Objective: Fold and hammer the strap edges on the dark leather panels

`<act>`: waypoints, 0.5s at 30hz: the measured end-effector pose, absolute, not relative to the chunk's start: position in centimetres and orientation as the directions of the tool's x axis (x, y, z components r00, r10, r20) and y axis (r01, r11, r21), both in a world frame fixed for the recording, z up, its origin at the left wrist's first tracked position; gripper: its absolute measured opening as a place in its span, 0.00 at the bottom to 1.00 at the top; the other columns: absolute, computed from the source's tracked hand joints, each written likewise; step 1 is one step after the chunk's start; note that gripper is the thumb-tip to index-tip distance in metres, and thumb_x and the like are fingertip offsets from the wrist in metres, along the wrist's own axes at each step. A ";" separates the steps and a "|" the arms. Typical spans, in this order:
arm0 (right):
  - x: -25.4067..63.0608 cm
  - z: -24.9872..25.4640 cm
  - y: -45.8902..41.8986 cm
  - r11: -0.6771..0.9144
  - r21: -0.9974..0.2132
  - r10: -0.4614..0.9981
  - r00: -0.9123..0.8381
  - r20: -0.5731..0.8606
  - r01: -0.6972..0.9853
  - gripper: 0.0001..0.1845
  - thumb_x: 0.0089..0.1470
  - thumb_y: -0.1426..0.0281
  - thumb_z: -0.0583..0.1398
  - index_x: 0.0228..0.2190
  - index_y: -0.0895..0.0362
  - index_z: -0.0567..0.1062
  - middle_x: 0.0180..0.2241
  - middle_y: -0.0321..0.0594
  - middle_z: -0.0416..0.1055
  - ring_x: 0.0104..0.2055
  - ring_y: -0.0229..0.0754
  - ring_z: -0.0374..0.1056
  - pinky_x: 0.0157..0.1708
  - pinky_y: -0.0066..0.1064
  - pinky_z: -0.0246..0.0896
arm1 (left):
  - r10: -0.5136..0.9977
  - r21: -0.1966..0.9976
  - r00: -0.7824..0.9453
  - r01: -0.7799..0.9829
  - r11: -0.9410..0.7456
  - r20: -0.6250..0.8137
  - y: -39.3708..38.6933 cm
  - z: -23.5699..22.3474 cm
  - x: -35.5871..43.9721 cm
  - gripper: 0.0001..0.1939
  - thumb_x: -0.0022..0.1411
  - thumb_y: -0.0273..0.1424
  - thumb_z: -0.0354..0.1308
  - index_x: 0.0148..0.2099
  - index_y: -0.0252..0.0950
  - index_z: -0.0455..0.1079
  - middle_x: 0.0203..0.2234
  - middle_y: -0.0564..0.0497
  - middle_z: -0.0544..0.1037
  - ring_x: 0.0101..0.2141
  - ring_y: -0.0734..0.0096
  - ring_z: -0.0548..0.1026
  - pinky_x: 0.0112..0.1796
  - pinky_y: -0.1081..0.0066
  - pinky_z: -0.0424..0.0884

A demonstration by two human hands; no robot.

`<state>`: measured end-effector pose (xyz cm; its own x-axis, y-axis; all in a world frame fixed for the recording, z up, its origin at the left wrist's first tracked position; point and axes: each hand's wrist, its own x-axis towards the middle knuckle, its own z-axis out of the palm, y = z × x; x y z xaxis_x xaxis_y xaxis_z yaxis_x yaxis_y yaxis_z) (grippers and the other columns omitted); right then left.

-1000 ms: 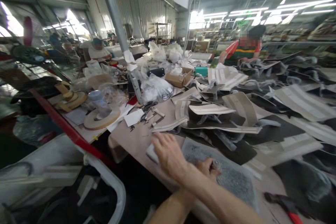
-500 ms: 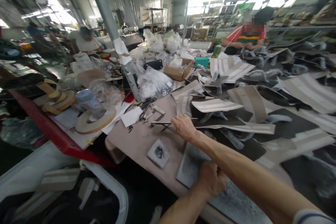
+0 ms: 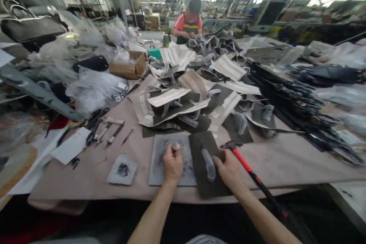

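My left hand (image 3: pixel 172 164) is closed around a short metal punch (image 3: pixel 175 146), held upright on a grey scuffed slab (image 3: pixel 160 160). My right hand (image 3: pixel 229 170) lies on the lower right part of a dark panel (image 3: pixel 200 148) with a grey strap (image 3: pixel 209 164) on it, fingers resting flat on the piece. A hammer with a red and black handle (image 3: pixel 251 175) lies on the table just right of my right hand, its head (image 3: pixel 228 145) near the panel's corner.
A small grey tile with dark bits (image 3: pixel 122 169) sits left of the slab. Scissors and small tools (image 3: pixel 100 127) lie further left by white paper (image 3: pixel 71 145). A heap of cut panels (image 3: pixel 183 99) fills the table's middle. A person (image 3: pixel 189 23) works at the far end.
The view has swung right. My right hand has come back from the tools at the left and now rests on the dark panel. My left hand now holds the punch on the slab.
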<state>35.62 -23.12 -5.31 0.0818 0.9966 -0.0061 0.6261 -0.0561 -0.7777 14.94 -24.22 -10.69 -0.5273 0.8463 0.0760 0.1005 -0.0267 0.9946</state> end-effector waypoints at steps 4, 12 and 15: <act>36.5 -10.6 -25.9 0.008 -0.503 0.978 0.098 0.185 0.864 0.27 0.57 0.65 0.55 0.55 0.63 0.69 0.55 0.61 0.67 0.56 0.61 0.64 0.54 0.56 0.60 | 0.865 0.975 -0.489 0.222 -0.002 0.113 -24.4 -10.3 15.1 0.08 0.62 0.35 0.60 0.40 0.37 0.74 0.32 0.50 0.81 0.34 0.66 0.78 0.39 0.71 0.71; 36.8 -11.4 -25.7 0.454 -0.473 0.888 -0.343 0.306 0.755 0.31 0.60 0.76 0.49 0.63 0.52 0.63 0.64 0.45 0.62 0.67 0.55 0.52 0.62 0.56 0.51 | 0.948 0.998 -0.313 0.021 -0.054 0.057 -19.6 -8.5 17.5 0.13 0.61 0.32 0.61 0.48 0.35 0.71 0.36 0.48 0.82 0.37 0.66 0.80 0.44 0.68 0.74; 36.8 -11.1 -26.0 0.428 -0.447 0.903 -0.351 0.248 0.785 0.28 0.59 0.78 0.48 0.57 0.50 0.71 0.62 0.42 0.66 0.67 0.56 0.52 0.62 0.62 0.46 | 0.981 0.998 -0.192 -0.058 -0.030 0.018 -17.6 -8.5 18.9 0.12 0.60 0.31 0.62 0.46 0.34 0.70 0.35 0.47 0.82 0.37 0.67 0.80 0.43 0.68 0.75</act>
